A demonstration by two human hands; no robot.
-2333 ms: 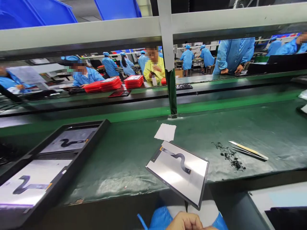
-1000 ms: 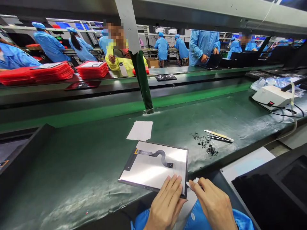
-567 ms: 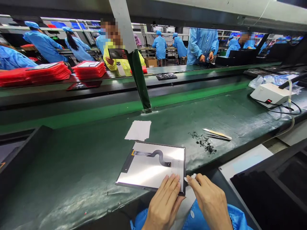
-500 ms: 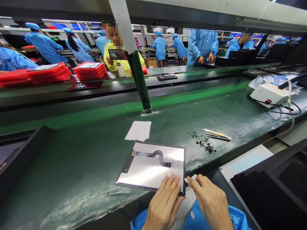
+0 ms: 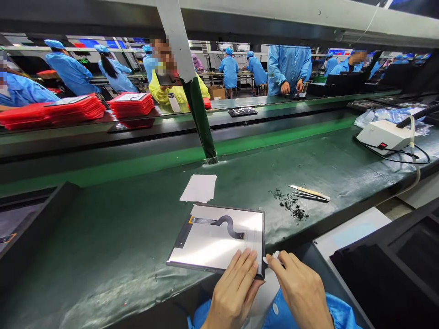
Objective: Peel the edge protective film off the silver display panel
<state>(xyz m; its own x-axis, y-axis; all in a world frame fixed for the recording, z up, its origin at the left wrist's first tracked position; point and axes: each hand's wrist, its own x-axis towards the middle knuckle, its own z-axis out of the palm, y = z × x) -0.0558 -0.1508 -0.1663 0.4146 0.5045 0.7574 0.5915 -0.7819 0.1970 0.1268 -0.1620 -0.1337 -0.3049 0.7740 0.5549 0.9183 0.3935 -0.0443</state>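
A tablet screen (image 5: 212,246) lies back side up at the front edge of the green bench, with a dark curved ribbon cable (image 5: 226,224) on its silvery back. My left hand (image 5: 235,288) rests its fingers flat on the near right corner, the thumb under the edge, gripping the screen. Beside the right edge, my right hand (image 5: 298,283) pinches a small white piece (image 5: 272,257), perhaps folded cloth or paper; its tip is at the screen's black rim. Whether it touches the rim, I cannot tell.
White paper sheets (image 5: 199,188) lie behind the screen. Black scraps (image 5: 293,206), tweezers (image 5: 310,196) and a pale-handled tool (image 5: 305,191) are to the right. A post (image 5: 202,123) rises from the bench; a white device (image 5: 387,137) stands far right. Co-workers sit and stand beyond.
My hands and the screen have hardly moved; the white piece sits marginally lower along the edge. Across the bench, the person in yellow has lowered and tilted a dark panel.
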